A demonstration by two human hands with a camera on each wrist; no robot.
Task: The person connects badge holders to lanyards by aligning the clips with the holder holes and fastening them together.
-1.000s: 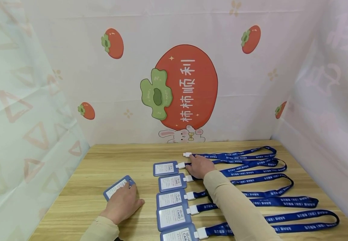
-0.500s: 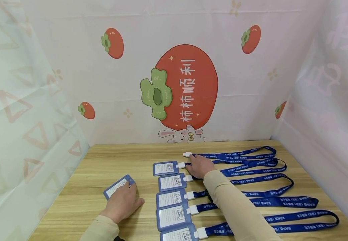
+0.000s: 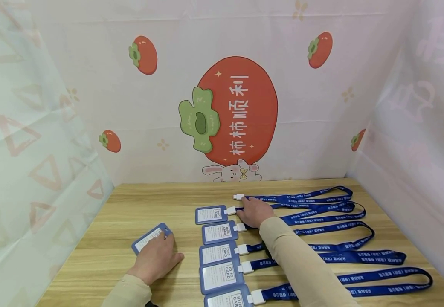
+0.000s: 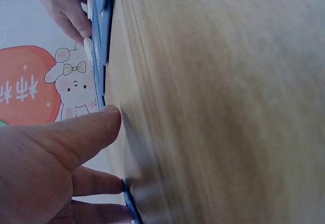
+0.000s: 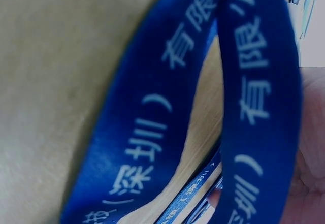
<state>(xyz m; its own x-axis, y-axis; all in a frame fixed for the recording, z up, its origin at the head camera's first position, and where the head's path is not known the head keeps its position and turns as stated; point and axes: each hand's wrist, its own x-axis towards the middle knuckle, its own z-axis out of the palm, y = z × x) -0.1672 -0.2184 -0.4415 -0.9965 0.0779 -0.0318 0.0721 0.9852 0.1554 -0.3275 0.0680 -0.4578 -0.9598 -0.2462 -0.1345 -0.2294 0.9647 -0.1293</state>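
Observation:
A loose blue-framed ID card holder (image 3: 146, 239) lies tilted at the left of the table. My left hand (image 3: 157, 259) rests over its right part. The left wrist view shows the fingers touching the holder's edge (image 4: 133, 203) and the thumb apart from it, on the table. My right hand (image 3: 256, 212) lies over the blue lanyards near the back, by a white clip (image 3: 239, 197) with no holder on it. One fingertip is close to the clip of the rearmost attached card holder (image 3: 211, 214). Blue straps (image 5: 264, 102) largely cover the right hand in the right wrist view.
Several ID card holders (image 3: 222, 276) joined to lanyards form a column down the middle of the table (image 3: 129, 200). Their blue straps (image 3: 383, 273) stretch to the right, partly under the right sleeve (image 3: 302, 264). Printed cloth (image 3: 302, 140) walls the back and sides.

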